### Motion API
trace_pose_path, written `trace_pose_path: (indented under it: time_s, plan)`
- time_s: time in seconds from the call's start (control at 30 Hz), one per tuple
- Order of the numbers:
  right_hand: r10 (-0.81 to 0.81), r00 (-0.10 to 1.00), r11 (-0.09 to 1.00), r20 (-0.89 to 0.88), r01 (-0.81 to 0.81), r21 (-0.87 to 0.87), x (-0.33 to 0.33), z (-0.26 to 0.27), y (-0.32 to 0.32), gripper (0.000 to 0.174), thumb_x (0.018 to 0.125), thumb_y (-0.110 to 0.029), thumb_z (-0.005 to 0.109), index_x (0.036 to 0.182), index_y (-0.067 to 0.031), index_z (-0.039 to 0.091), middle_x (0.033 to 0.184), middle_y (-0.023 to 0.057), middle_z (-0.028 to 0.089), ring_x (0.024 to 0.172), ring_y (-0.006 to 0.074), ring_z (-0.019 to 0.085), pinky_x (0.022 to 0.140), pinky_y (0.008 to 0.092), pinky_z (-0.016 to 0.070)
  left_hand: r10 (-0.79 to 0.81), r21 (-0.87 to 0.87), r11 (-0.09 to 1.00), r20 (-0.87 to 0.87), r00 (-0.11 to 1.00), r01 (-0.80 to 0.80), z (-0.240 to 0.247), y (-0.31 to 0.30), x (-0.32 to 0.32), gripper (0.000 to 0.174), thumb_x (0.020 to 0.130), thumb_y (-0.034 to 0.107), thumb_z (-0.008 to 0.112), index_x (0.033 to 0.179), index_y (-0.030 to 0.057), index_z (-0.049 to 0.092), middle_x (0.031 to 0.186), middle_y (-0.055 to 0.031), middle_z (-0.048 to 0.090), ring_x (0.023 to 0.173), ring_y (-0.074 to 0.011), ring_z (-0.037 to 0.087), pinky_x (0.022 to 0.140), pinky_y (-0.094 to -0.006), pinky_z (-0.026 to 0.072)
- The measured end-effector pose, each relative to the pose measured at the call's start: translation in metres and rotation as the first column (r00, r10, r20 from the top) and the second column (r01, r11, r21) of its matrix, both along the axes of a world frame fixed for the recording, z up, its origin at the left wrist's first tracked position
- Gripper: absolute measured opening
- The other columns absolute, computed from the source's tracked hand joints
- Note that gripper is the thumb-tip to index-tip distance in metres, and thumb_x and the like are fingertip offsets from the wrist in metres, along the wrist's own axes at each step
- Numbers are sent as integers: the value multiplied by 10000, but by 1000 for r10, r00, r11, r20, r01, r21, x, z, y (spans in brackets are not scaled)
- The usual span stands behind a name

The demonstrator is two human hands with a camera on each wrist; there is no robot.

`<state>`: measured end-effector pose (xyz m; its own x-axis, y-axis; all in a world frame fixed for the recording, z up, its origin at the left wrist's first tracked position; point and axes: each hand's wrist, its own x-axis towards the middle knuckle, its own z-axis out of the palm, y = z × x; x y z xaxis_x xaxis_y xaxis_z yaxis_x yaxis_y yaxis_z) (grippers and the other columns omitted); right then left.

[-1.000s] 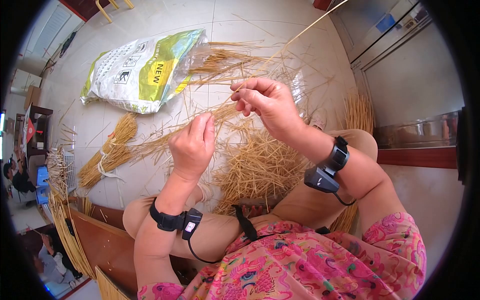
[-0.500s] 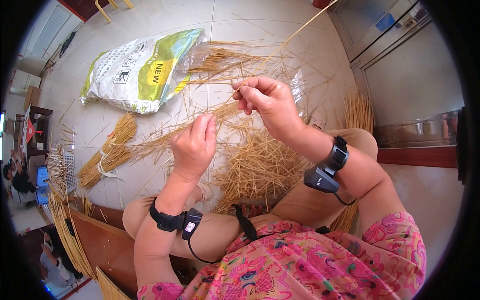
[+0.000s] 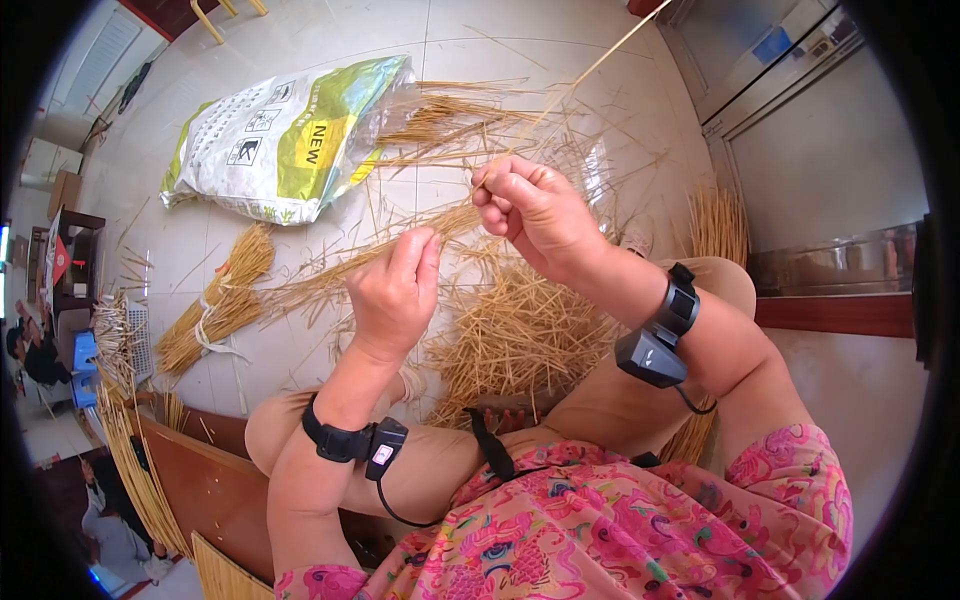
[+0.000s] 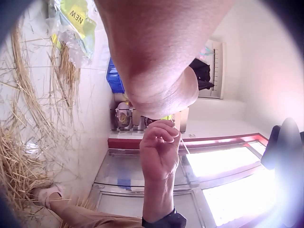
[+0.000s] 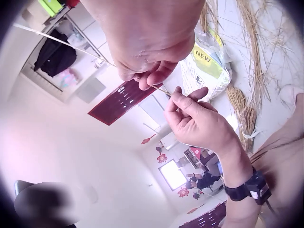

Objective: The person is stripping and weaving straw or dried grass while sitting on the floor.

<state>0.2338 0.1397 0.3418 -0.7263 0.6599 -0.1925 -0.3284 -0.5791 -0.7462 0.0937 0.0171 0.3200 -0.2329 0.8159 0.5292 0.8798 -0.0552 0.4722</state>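
A long thin straw stalk (image 3: 612, 58) slants up and away to the right from the right hand (image 3: 545, 215), which pinches it between thumb and curled fingers. The left hand (image 3: 392, 292) is a little lower and to the left, thumb pressed against its curled index finger. In the right wrist view, a short length of the stalk (image 5: 161, 90) bridges the gap between the right fingers and the left hand (image 5: 202, 121), whose thumb and fingers grip its end. Below both hands lies a heap of loose straw (image 3: 515, 335) between the person's legs.
A white and green plastic bag (image 3: 290, 140) lies on the tiled floor with straw spilling from its mouth. Nearby is a tied straw bundle (image 3: 222, 300). More straw (image 3: 717, 225) stands by the metal cabinet (image 3: 820, 160) at right. A brown wooden piece (image 3: 200, 480) is at lower left.
Both hands have shifted slightly to the right. The right hand's fingers have curled in more, and the stalk's far end has drawn a little nearer.
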Motion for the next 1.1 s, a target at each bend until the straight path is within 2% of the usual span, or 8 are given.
trace_pose_path:
  time_s: [0.23,0.33,0.43,0.63,0.73,0.87,1.0,1.1]
  plan:
    - [96,991,963,-95,-116,-244,-1,11,-3,105,900,-111,543,947,-17,540,772,16,521,607,54,433,542,190,382,9,69,998,-13,1000,-8,-3,2,0,81,812,91,639,880,70,600,695,-80,635,537,-241,603,480,-328,459]
    - [205,966,953,-159,-234,-194,1,13,-2,104,901,-113,539,956,-25,539,754,5,496,591,55,395,521,180,360,2,76,997,-12,1000,-1,-2,1,0,94,812,85,639,896,70,600,703,-78,636,540,-237,603,482,-325,460]
    - [217,967,956,-131,-238,-171,1,11,-1,100,902,-114,534,966,-37,537,747,1,480,564,56,362,489,177,337,-16,97,995,-15,1000,17,-1,1,0,103,811,81,638,906,68,599,712,-78,635,540,-235,600,480,-324,458]
    - [307,950,940,-53,-311,-137,-1,-4,-8,84,890,-88,534,878,-26,589,726,16,553,530,51,423,460,178,333,-65,136,988,-97,993,78,3,3,2,101,813,74,630,906,65,593,696,-84,620,534,-240,592,476,-329,452]
    - [218,971,976,100,-217,-19,-5,-9,-13,116,885,-118,561,831,-25,607,708,23,580,541,52,470,463,179,347,-41,107,993,-47,998,46,1,4,3,75,829,82,611,900,68,590,655,-84,604,517,-246,584,470,-337,449]
    - [174,736,801,655,-492,340,1,8,9,160,801,-167,706,802,-40,608,747,30,608,585,48,510,491,185,388,18,29,999,58,998,-20,-3,7,-4,37,857,100,579,884,74,581,586,-71,583,483,-245,574,452,-343,438]
    - [-27,961,907,276,-92,410,0,9,6,154,793,-116,699,866,2,633,767,30,632,641,42,544,539,189,429,1,4,1000,151,989,-2,1,4,-2,36,879,106,550,866,77,568,546,-51,573,468,-233,574,439,-334,428]
    - [-39,973,896,226,-66,439,2,9,10,136,820,-127,658,891,-13,637,757,11,622,658,45,549,553,180,422,-9,-36,999,184,983,16,2,4,2,58,894,109,527,857,81,562,543,-44,576,474,-224,582,441,-326,429]
